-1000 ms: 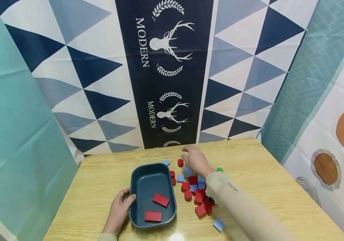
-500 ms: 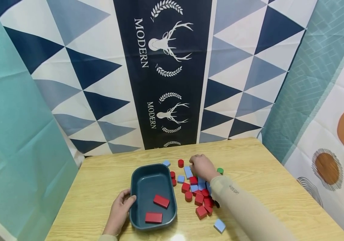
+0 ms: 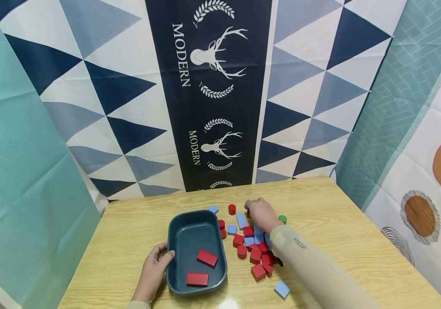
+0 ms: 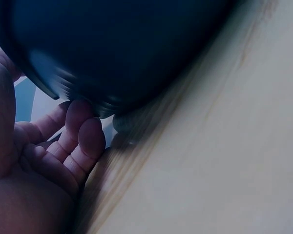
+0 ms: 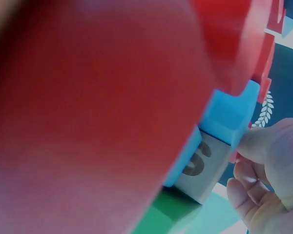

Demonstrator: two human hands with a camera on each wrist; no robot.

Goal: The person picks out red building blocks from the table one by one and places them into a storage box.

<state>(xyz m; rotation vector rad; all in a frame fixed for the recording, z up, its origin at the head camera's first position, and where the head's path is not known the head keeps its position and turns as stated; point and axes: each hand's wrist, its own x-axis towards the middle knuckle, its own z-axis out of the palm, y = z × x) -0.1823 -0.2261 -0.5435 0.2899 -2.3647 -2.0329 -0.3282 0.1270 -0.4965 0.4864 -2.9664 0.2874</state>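
A dark blue-green plastic box (image 3: 195,234) stands on the table with two red rectangular blocks (image 3: 206,258) in it. My left hand (image 3: 154,270) grips its left side, thumb over the rim and fingers below, as the left wrist view shows by the box wall (image 4: 112,53). Beyond the pile, my right hand (image 3: 262,214) has its fingers curled down around a small red block (image 3: 249,213), mostly hidden by the hand. In the right wrist view, the right hand (image 5: 271,170) shows past large blurred red blocks, a blue block (image 5: 229,114) and a grey face marked "S" (image 5: 202,168).
Red cubes (image 3: 258,272), red cylinders (image 3: 242,251) and blue blocks (image 3: 241,220) lie scattered right of the box. A green cylinder (image 3: 282,219) lies beside the right wrist. One blue block (image 3: 282,289) sits apart near the front. Patterned cloth hangs behind the wooden table (image 3: 120,240).
My right hand has shifted slightly right and down, and its outstretched fingers have curled in. A red block now shows at its fingertips. The left hand and box stay put.
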